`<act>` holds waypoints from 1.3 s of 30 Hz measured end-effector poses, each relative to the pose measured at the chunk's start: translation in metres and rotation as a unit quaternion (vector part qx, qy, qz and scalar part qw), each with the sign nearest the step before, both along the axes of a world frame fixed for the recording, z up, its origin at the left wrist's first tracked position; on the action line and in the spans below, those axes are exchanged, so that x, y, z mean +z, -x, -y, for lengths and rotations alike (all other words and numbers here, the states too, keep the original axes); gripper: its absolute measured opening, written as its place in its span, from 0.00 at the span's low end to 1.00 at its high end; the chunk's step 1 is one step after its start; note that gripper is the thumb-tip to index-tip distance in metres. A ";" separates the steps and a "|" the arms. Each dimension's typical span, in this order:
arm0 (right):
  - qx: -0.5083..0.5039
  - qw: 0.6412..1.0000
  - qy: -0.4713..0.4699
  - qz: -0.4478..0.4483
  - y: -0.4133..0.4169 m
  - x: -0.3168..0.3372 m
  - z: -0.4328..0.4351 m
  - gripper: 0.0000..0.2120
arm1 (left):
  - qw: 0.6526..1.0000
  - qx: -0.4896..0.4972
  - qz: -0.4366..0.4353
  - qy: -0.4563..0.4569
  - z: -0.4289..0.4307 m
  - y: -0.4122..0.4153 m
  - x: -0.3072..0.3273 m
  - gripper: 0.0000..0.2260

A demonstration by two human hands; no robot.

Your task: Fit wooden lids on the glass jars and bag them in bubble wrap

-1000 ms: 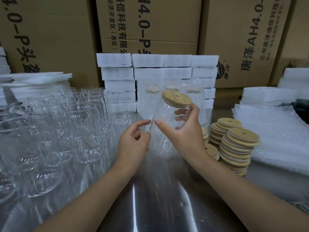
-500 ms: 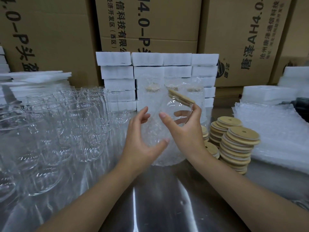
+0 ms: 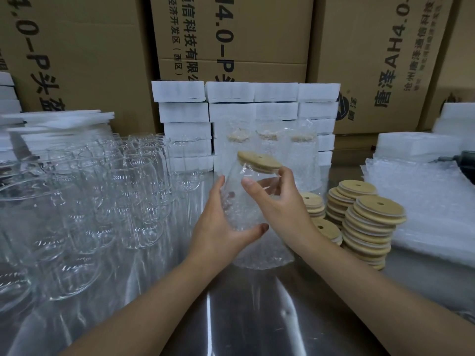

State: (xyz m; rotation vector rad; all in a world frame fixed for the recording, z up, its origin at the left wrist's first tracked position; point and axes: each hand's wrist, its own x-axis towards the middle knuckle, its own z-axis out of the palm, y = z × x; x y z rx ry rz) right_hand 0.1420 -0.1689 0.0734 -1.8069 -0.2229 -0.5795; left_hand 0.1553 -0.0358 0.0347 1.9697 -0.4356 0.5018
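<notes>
- Surface: a polished steel table (image 3: 231, 317), reflective, with stock crowded on both sides of the work spot.
- Left hand (image 3: 218, 227): fingers and thumb curl round the bubble-wrap bag (image 3: 262, 255), cupping the lower body of the jar through it. The bag's loose end hangs down to the table.
- Right hand (image 3: 280, 204): thumb and fingers grip the glass jar (image 3: 236, 176) high up, just below its rim.
- The jar is held off the table between both hands, tilted, with its wooden lid (image 3: 258, 162) on top. It sits partly in the bag; how deep cannot be told, as both are clear.
- Left of the hands: a dense block of empty glass jars (image 3: 128, 188), unlidded, standing close together.
- Right of the hands: leaning lid stacks (image 3: 370, 227), then bubble-wrap sheets (image 3: 424, 201).
- Behind: bagged jars (image 3: 303, 160), white foam blocks (image 3: 228, 91), printed cartons (image 3: 231, 34).
- Risk, judged: smooth glass inside slick film may slip as the bag is drawn up, since neither grip supports the base.
- Risk, judged: a tilted jar with a lid not fully seated could shed that lid.
- Risk, judged: the right forearm passes near the leaning lids, and the left near the glass block; a wide elbow could topple either.
</notes>
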 end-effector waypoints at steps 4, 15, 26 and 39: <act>0.029 0.999 0.026 0.011 -0.002 -0.001 0.000 0.35 | 0.997 0.000 0.008 0.083 0.001 0.001 0.003 0.51; 0.195 0.965 0.150 -0.086 0.001 -0.008 0.003 0.40 | 0.953 0.041 0.028 0.298 -0.003 0.011 0.020 0.45; 0.113 0.988 0.079 -0.070 -0.004 -0.014 0.000 0.39 | 0.959 -0.078 0.029 0.272 -0.006 0.009 0.024 0.46; 0.097 0.990 -0.105 0.001 -0.005 -0.002 0.005 0.38 | 0.976 -0.191 -0.060 0.088 0.002 -0.003 -0.004 0.43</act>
